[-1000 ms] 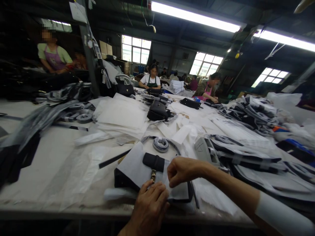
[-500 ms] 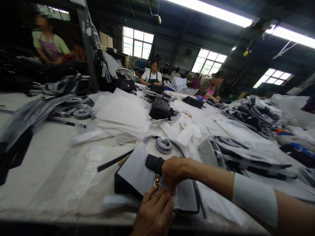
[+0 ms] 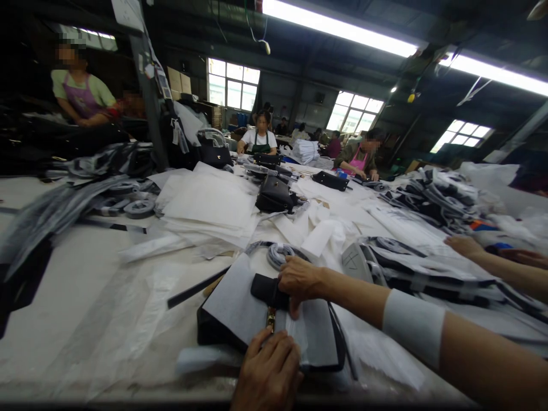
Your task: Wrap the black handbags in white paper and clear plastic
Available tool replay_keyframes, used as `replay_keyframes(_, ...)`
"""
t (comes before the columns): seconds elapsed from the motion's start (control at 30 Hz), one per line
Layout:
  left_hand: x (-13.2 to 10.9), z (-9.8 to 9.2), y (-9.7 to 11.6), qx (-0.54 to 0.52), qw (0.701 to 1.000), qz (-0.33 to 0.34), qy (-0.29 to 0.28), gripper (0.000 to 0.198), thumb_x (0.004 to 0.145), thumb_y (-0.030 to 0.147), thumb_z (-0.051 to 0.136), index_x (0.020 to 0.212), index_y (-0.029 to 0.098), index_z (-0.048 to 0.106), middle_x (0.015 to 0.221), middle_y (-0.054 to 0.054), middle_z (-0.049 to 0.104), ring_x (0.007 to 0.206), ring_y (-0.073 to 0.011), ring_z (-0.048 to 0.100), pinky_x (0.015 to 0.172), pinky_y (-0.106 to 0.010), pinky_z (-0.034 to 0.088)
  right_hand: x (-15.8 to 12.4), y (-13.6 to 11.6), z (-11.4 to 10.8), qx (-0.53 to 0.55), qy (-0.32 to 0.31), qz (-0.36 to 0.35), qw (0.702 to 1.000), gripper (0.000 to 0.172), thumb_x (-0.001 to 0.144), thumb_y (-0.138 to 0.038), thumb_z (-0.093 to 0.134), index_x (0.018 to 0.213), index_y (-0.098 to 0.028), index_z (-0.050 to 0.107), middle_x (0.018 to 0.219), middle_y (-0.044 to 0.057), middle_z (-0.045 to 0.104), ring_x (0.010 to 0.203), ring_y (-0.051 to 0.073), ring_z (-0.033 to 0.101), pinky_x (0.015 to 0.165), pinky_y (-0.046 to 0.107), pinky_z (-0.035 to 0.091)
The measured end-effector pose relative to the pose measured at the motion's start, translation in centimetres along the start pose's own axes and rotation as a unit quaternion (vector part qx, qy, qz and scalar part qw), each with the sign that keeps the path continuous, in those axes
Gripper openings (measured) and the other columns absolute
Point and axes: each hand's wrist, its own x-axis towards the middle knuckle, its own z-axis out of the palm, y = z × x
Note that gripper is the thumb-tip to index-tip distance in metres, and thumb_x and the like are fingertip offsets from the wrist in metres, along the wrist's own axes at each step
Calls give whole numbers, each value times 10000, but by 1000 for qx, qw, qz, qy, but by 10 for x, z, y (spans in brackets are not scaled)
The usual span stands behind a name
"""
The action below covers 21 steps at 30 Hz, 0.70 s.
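Observation:
A black handbag (image 3: 205,328) lies on the table before me, with white tissue paper (image 3: 240,291) over its panel. My left hand (image 3: 270,362) bends over the bag's near edge, fingers close together, the index fingertip by a gold clasp (image 3: 271,317). Above the clasp, a short black strap piece (image 3: 265,288) lies across the paper, and my right hand (image 3: 299,279) grips its right end. The right thumb points down toward the bag; what lies under both palms is hidden. Just beyond the right hand sits a coiled, wrapped strap (image 3: 277,255).
Stacked white sheets (image 3: 205,200) and another black handbag (image 3: 274,194) lie farther back. Wrapped straps (image 3: 423,277) and a grey box-like piece (image 3: 354,262) stand at right. Another person's hand (image 3: 464,245) reaches in there. Several co-workers sit around the table. Clear plastic (image 3: 154,297) lies at left.
My right hand has shifted up and slightly left along the strap piece, its thumb lifting. The left hand stays about where it was. Another person's arms have appeared at the right edge.

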Motion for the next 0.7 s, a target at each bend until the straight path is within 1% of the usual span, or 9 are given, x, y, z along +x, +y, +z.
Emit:
replay_keyframes(0.07,-1,2,-1,2,1000,5,14,253,1008,260,388,1021,218,637,907,-7,719,943,-166,678,986,-319,389,-5,15,6,35,29,13,999,415,684,-561,832,769,-167,732,807,91,725,821,249,640,830,362,372)
replay_keyframes(0.13,-2,5,-2,2,1000,7,19,263,1011,264,377,1022,222,636,903,-9,720,940,-166,677,992,-324,385,-14,29,12,103,67,78,989,389,615,-503,895,755,-186,720,818,73,724,868,257,645,863,361,375)
replay_keyframes(0.2,-4,8,-3,2,999,13,31,275,1016,281,370,1021,223,639,906,-8,721,937,-163,677,993,-324,381,-26,38,13,172,122,166,963,357,581,-403,933,781,-194,725,852,67,726,935,276,648,902,371,383)
replay_keyframes(0.27,-4,10,-4,6,999,19,44,291,1025,303,364,1010,220,642,903,-3,722,929,-157,677,989,-314,378,-34,35,12,214,181,232,931,375,669,-388,888,948,-192,734,983,87,724,1015,283,641,927,371,406)
replay_keyframes(0.4,-4,11,-6,30,998,32,37,275,1019,301,386,981,216,645,888,2,723,906,-156,681,969,-318,401,-20,-7,14,281,299,278,868,493,990,-448,500,1407,-186,489,1376,124,572,1238,230,552,1010,343,428)
replay_keyframes(0.47,-4,11,-7,35,999,34,25,238,1004,293,415,982,222,642,887,-5,722,894,-164,680,932,-331,433,0,-34,25,365,381,270,806,514,1005,-450,446,1446,-187,443,1441,124,525,1310,245,498,1075,382,402)
replay_keyframes(0.53,-5,12,-7,33,998,36,36,245,1002,305,409,975,222,639,883,-16,721,870,-170,676,898,-335,453,20,-55,40,399,420,258,773,518,984,-456,482,1422,-180,478,1434,134,535,1333,283,474,1134,457,341)
replay_keyframes(0.6,-6,13,-8,33,998,40,45,255,1004,318,403,969,218,635,886,-16,720,858,-169,673,901,-335,448,34,-65,55,379,424,256,782,486,971,-440,508,1386,-187,519,1407,136,560,1331,304,472,1167,516,273)
replay_keyframes(0.7,-8,14,-8,45,998,38,7,167,962,326,506,998,212,623,922,-9,719,879,-173,673,920,-348,441,40,-66,68,361,420,247,795,432,964,-406,519,1354,-220,547,1380,116,586,1309,298,492,1167,527,271)
